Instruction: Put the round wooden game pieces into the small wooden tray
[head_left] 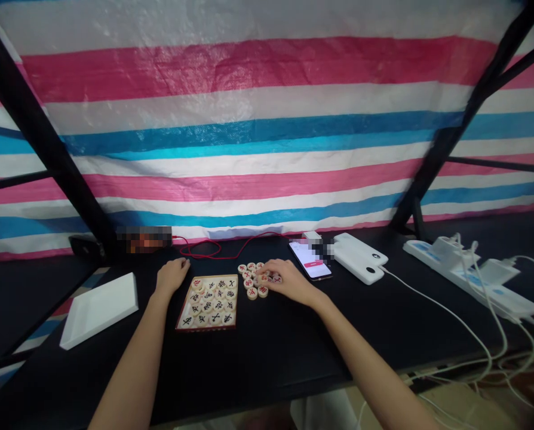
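Note:
A square box (206, 328) with a dark red rim lies on the black table, filled with rows of round Chinese chess pieces. Most carry black characters; a piece with a red one (198, 283) is at its far left corner. Just right of the box is a loose cluster of red-marked pieces (248, 283). My right hand (289, 280) reaches over this cluster from the right, thumb and fingers closed on a Chinese chess piece (262, 279), which they partly hide. Left of the box, my left hand (172, 278) rests on the table, loosely curled, with nothing visible in it.
A white open tray (100, 310) lies at the left. Behind my right hand are a lit phone (310, 261) and white power banks (359, 257). A power strip (473, 280) with trailing cables is at the right. A red cable (213, 257) runs along the back. Black frame bars (47, 137) slant upward.

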The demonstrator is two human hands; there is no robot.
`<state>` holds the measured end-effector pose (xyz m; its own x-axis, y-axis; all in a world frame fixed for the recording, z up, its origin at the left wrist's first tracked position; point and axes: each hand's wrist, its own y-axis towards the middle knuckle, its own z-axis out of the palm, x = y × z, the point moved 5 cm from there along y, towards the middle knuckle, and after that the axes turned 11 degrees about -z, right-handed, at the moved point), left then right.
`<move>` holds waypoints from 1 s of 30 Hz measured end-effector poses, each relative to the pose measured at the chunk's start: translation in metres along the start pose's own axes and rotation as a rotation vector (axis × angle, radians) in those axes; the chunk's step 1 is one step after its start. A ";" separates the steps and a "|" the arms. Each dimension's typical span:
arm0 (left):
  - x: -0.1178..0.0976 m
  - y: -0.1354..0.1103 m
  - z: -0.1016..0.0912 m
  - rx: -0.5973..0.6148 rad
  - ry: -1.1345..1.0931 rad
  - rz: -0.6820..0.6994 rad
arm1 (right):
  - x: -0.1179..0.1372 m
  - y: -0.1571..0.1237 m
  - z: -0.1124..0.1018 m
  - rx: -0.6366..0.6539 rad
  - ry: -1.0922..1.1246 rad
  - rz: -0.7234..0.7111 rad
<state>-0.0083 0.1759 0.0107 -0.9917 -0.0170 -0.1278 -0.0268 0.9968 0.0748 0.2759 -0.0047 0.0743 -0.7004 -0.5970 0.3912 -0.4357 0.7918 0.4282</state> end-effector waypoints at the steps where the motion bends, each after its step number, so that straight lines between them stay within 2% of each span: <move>1: 0.000 0.000 0.000 -0.004 0.002 0.001 | -0.008 -0.006 -0.003 0.004 0.011 0.023; 5: 0.000 0.000 0.000 -0.007 0.011 0.006 | -0.021 -0.018 -0.006 0.050 0.018 0.053; 18: 0.000 0.000 -0.001 0.024 0.025 -0.017 | -0.019 -0.021 0.002 0.170 -0.063 0.057; 22: 0.000 -0.001 -0.001 0.010 0.038 -0.014 | -0.016 -0.021 0.003 0.160 -0.067 0.018; 30: -0.001 -0.002 -0.002 -0.004 0.033 -0.005 | -0.019 -0.020 0.008 0.085 0.159 0.017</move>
<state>-0.0073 0.1737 0.0129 -0.9951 -0.0245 -0.0959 -0.0320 0.9964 0.0784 0.2933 -0.0086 0.0519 -0.6123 -0.5913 0.5247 -0.4759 0.8057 0.3527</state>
